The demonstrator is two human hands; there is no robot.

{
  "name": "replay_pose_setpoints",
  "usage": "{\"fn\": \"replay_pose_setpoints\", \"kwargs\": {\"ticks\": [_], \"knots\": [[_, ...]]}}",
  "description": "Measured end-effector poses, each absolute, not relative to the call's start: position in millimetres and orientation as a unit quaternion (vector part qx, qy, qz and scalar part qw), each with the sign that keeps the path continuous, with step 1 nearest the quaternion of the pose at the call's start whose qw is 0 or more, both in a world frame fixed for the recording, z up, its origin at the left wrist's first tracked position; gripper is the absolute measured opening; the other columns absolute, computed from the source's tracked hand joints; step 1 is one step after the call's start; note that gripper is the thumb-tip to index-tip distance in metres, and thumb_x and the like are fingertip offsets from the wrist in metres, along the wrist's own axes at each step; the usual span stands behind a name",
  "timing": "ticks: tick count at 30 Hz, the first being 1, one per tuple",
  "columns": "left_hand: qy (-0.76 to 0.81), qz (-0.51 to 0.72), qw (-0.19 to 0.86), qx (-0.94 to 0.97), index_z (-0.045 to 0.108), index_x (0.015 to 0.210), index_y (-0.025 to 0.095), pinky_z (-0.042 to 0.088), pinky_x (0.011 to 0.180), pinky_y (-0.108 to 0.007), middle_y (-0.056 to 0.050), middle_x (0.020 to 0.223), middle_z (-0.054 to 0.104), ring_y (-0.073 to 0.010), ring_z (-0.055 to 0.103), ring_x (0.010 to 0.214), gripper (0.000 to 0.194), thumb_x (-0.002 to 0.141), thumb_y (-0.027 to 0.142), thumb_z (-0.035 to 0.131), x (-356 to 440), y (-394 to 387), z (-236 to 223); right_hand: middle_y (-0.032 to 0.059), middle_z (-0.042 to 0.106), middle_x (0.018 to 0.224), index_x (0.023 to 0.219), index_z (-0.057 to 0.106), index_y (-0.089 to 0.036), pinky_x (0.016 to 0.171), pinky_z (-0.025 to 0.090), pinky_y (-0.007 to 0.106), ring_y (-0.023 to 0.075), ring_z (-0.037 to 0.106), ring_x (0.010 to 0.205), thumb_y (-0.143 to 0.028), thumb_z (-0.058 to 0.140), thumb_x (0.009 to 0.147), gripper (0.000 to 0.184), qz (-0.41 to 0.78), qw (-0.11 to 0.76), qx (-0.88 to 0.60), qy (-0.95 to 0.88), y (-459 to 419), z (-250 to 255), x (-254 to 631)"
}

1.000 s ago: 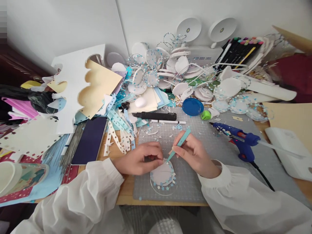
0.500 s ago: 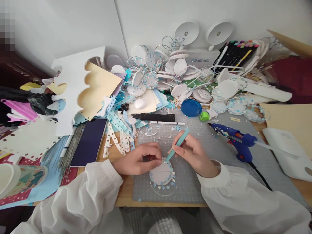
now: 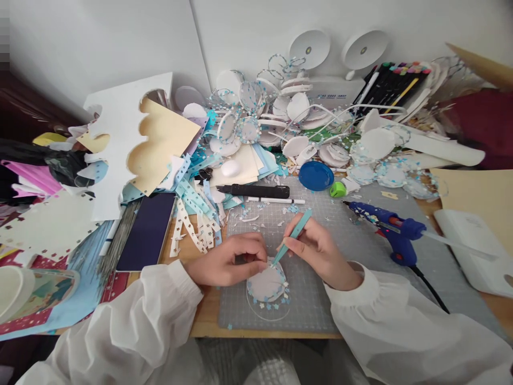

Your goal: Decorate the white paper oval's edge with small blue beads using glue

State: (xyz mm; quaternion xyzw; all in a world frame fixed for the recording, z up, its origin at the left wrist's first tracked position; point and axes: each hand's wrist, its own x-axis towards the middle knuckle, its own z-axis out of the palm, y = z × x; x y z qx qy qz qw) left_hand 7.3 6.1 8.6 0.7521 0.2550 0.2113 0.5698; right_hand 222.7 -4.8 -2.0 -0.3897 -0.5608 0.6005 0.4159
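Note:
A round white disc [image 3: 267, 286] ringed with small blue and white stars lies on the grey cutting mat [image 3: 316, 299] near the front edge. My left hand [image 3: 228, 260] is curled over the disc's upper left rim, fingertips pressed on it. My right hand [image 3: 316, 248] pinches teal tweezers [image 3: 293, 237] like a pen, the tip touching the disc's top edge beside my left fingertips. Both arms wear white sleeves.
A blue glue gun [image 3: 390, 230] lies on the mat to the right, its cord trailing forward. A black craft knife [image 3: 256, 190], a white pen [image 3: 276, 201], a blue lid [image 3: 316, 175] and a green sharpener [image 3: 337, 189] sit behind my hands. Piles of paper discs, punched strips and card fill the back and left.
Both hands stay on the disc; the tweezers' tip has shifted slightly along the rim. The view wobbles a little.

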Motion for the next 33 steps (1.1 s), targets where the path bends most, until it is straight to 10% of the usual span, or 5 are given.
{"fn": "replay_pose_setpoints", "kwargs": {"ticks": [14,33], "knots": [[0.277,0.25,0.539,0.755,0.067,0.081,0.012,0.044,0.066,-0.025,-0.006,0.08,0.059,-0.0141,0.054,0.074,0.016,0.088,0.023,0.059,9.2,5.2,2.4,0.0014,0.058,0.079,0.087,0.059,-0.023,0.063,0.049,0.031,0.0149,0.059,0.067,-0.031,0.069,0.081,0.014,0.376,0.609,-0.515,-0.472,14.9,-10.0,233.0],[0.266,0.247,0.504,0.784,0.073,0.103,0.014,0.047,0.069,-0.026,-0.009,0.09,0.061,-0.0164,0.059,0.081,0.022,0.085,0.018,0.06,7.7,3.0,-2.3,0.0039,0.07,0.078,0.082,0.059,-0.021,0.07,0.054,0.035,0.0205,0.068,0.074,-0.014,0.069,0.077,0.012,-0.141,0.57,-0.496,-0.64,26.2,-6.0,253.3]]}}
